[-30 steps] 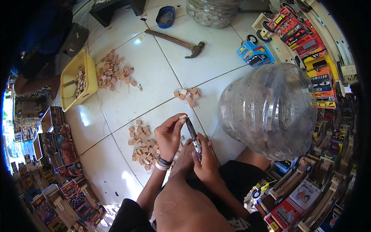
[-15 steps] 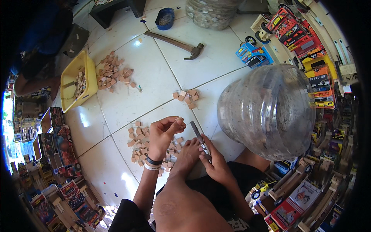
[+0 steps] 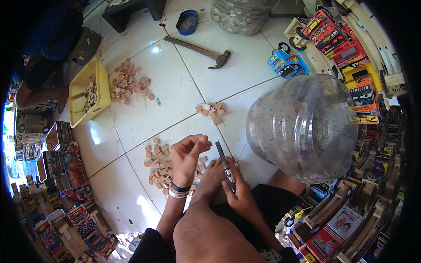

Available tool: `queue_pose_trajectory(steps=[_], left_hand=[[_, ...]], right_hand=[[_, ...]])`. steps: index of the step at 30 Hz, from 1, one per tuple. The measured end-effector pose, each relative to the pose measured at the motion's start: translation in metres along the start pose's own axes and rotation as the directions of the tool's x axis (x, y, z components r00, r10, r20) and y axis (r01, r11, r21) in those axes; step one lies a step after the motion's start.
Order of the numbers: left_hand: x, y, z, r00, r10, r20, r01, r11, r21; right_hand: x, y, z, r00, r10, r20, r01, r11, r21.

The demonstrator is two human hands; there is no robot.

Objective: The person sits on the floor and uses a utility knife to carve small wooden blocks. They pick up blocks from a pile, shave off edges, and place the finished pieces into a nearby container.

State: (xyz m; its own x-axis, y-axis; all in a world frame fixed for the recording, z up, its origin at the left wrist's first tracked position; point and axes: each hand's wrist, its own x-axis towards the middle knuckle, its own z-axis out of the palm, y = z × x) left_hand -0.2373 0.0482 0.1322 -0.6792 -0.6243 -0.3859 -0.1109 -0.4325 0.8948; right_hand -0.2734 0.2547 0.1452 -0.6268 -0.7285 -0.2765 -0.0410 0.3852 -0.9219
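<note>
My left hand (image 3: 186, 155) is closed in a pinch, with a small wooden block (image 3: 209, 143) mostly hidden at its fingertips. In my right hand (image 3: 240, 190) is a narrow, flat, dark metal file (image 3: 220, 152), its tip pointing up and away, just right of the left fingertips and apart from them. Small wooden blocks (image 3: 158, 163) lie loose on the tiles beside and under my left wrist. A smaller cluster of blocks (image 3: 211, 111) lies beyond my hands. My bare foot (image 3: 213, 173) is between the two hands.
A big clear plastic container (image 3: 302, 127) lies at the right. Farther off are a hammer (image 3: 197, 50), a blue tray of nails (image 3: 187, 22) and a yellow tub (image 3: 105, 92) beside more blocks (image 3: 129, 81). Toy trucks (image 3: 289, 63) line both sides. Another person's arm (image 3: 39, 97) shows at far left.
The file and my right hand have shifted slightly down and left. My left hand has turned a little and moved slightly right, still pinched.
</note>
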Motion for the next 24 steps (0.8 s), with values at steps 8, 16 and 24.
queue_pose_trajectory(steps=[8,16,24], left_hand=[[0.004,0.013,-0.006,0.991,-0.031,0.131,0.014,0.992,0.126],[0.007,0.014,-0.010,0.986,-0.041,0.163,-0.007,0.960,0.281],[0.003,0.016,-0.006,0.988,-0.060,0.142,0.036,0.985,0.170]], right_hand=[[0.002,0.005,-0.013,0.998,0.040,0.038,-0.040,0.999,0.006],[0.001,0.003,-0.015,0.999,-0.032,0.025,0.033,0.999,-0.026],[0.003,-0.002,-0.016,0.996,0.044,0.073,-0.048,0.998,0.045]])
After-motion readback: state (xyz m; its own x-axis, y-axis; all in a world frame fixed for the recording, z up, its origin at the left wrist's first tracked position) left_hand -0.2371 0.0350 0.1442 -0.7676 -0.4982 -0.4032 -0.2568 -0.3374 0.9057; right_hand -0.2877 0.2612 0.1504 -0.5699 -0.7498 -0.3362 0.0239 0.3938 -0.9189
